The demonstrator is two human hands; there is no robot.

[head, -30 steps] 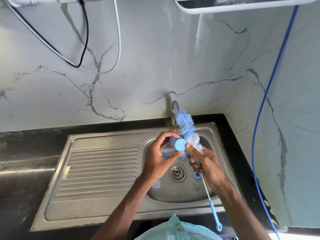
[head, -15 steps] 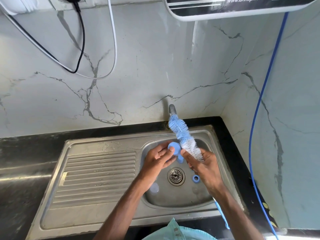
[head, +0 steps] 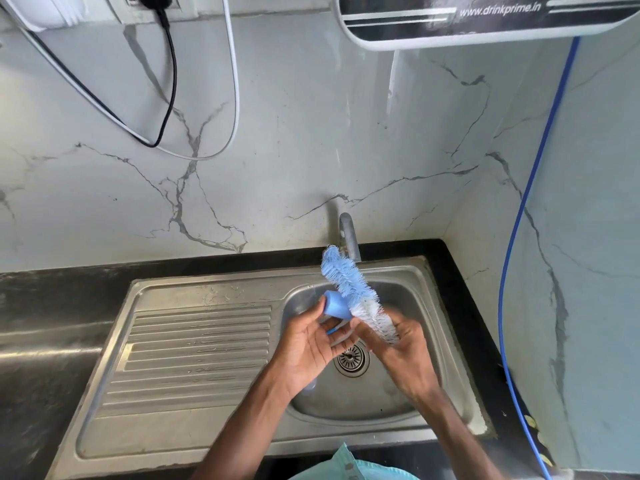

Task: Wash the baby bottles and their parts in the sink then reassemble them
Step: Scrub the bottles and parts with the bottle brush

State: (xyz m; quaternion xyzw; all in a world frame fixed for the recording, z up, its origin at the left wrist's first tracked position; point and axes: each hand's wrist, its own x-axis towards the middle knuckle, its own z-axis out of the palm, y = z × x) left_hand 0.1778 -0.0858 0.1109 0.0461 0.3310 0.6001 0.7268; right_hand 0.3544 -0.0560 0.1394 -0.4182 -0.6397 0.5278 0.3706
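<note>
Blue plastic, the one bottle cap (head: 337,309) sat pinched by the fingertips of your left hand (head: 308,346) above the steel sink (head: 427,306) basin. Your right hand (head: 403,353) curled round the one bottle brush (head: 358,297), its blue-and-white bristles touching the cap. One tap (head: 348,237) stood behind, one drain (head: 351,360) lay below, and one pale part (head: 309,386) lay half hidden under your left wrist.

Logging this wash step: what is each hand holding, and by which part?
Left hand holds the blue cap by its sides. Right hand grips the brush at the white base of its bristles.
</note>
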